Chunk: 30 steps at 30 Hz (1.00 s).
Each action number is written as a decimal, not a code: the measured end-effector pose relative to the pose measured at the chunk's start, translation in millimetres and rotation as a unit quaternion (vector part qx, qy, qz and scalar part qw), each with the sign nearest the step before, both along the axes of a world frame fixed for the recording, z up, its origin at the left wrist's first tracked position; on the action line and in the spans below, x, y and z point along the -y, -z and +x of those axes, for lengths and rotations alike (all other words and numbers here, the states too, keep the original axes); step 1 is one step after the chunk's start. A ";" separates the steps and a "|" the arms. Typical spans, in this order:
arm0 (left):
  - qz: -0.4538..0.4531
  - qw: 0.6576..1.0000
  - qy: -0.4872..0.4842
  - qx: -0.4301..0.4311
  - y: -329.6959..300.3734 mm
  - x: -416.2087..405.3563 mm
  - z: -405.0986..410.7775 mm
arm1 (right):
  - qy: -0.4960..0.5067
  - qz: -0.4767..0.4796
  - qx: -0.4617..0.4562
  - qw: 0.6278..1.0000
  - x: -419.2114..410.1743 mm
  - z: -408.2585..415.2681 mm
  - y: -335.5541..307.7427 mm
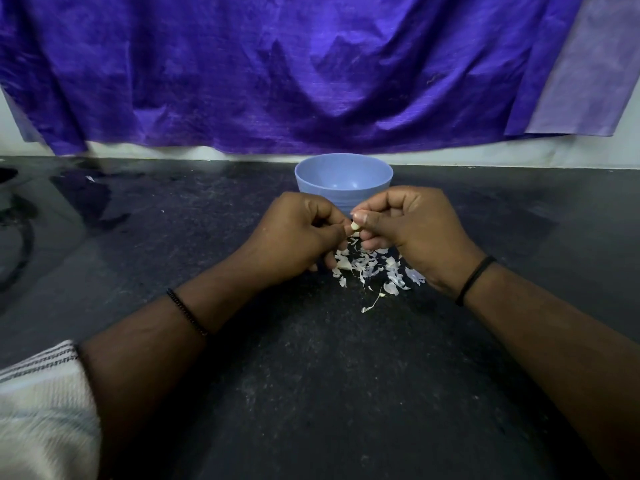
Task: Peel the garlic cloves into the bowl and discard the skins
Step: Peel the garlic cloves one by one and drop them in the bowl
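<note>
A small pale garlic clove (355, 226) is pinched between the fingertips of both hands, just in front of a light blue bowl (343, 174) at the back of the dark counter. My left hand (298, 233) grips it from the left with curled fingers. My right hand (408, 223) pinches it from the right, thumb on top. A pile of white garlic skins (377, 271) lies on the counter directly under the hands. The visible part of the bowl's inside looks bare; its near bottom is hidden by the hands.
The dark speckled counter (311, 375) stretches wide on all sides. A purple cloth (277, 71) hangs on the wall behind the bowl. A round dark shape (14, 244) sits at the far left edge. A striped white sleeve (41, 403) shows at the lower left.
</note>
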<state>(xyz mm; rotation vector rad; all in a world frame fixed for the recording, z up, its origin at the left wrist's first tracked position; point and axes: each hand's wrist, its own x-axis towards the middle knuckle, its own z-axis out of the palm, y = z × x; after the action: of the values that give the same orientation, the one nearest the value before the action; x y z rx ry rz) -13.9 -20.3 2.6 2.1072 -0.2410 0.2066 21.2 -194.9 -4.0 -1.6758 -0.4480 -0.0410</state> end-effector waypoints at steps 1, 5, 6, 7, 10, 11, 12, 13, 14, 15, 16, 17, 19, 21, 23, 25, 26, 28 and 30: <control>-0.004 1.000 0.000 -0.001 -0.2 0.1 -0.5 | 0.001 0.004 0.000 1.000 0.0 0.1 -0.1; -0.020 1.000 -0.006 0.003 -1.3 -0.1 -2.6 | -0.002 0.004 0.000 1.000 -1.2 0.3 0.9; -0.021 1.000 -0.007 0.004 -1.5 0.3 -2.9 | -0.002 0.003 0.001 1.000 -1.6 0.3 1.1; -0.024 1.000 -0.009 0.005 -1.4 0.9 -3.1 | -0.001 0.003 0.002 1.000 -1.9 0.0 1.2; -0.041 0.999 -0.018 0.011 -0.3 3.2 -3.6 | 0.004 0.010 0.008 1.000 -3.9 -1.2 0.8; -0.044 0.999 -0.021 0.016 0.3 3.6 -3.6 | 0.007 0.010 0.011 1.000 -4.8 -1.9 0.6; -0.046 0.998 -0.024 0.021 1.2 3.7 -3.3 | 0.010 0.008 0.015 1.000 -5.8 -2.4 0.6; -0.048 0.998 -0.029 0.027 2.3 3.6 -2.6 | 0.013 0.005 0.020 1.000 -6.8 -3.2 0.3; -0.051 0.998 -0.033 0.034 3.7 3.4 -1.7 | 0.016 0.005 0.024 1.000 -7.9 -3.5 0.6; -0.057 0.997 -0.038 0.039 5.0 3.1 -0.6 | 0.020 0.006 0.028 0.999 -9.3 -3.6 1.0; -0.066 0.996 -0.042 0.042 6.3 3.0 0.8 | 0.027 0.007 0.031 0.999 -10.2 -3.2 1.7; -0.077 0.995 -0.043 0.042 7.3 3.1 1.5 | 0.032 0.008 0.032 0.999 -11.3 -2.9 1.9; -0.098 0.994 -0.040 0.040 8.3 3.6 2.1 | 0.032 0.021 0.019 0.999 -12.0 -2.4 2.1; -0.116 0.992 -0.040 0.040 8.1 4.0 2.2 | 0.019 0.047 -0.009 0.999 -10.5 -2.0 2.4; -0.123 0.990 -0.044 0.046 8.1 4.1 3.2 | 0.010 0.064 -0.031 0.997 -7.8 -1.9 2.2; -0.120 0.990 -0.051 0.051 8.4 4.3 4.3 | 0.008 0.068 -0.037 0.997 -6.5 -1.0 2.7; -0.117 0.990 -0.054 0.054 8.6 4.4 4.7 | 0.010 0.065 -0.036 0.997 -6.5 -0.5 2.9; -0.108 0.991 -0.059 0.059 9.1 4.1 5.5 | 0.017 0.051 -0.024 0.998 -7.2 1.0 3.6; -0.102 0.991 -0.063 0.062 9.3 3.5 5.7 | 0.025 0.026 -0.004 0.999 -7.3 1.7 4.1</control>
<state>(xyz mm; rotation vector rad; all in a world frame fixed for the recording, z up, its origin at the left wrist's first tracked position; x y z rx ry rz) -8.1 -23.8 -6.7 1.9104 -0.1527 0.4202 22.9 -187.6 -8.2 -1.6355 -0.3962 -0.0822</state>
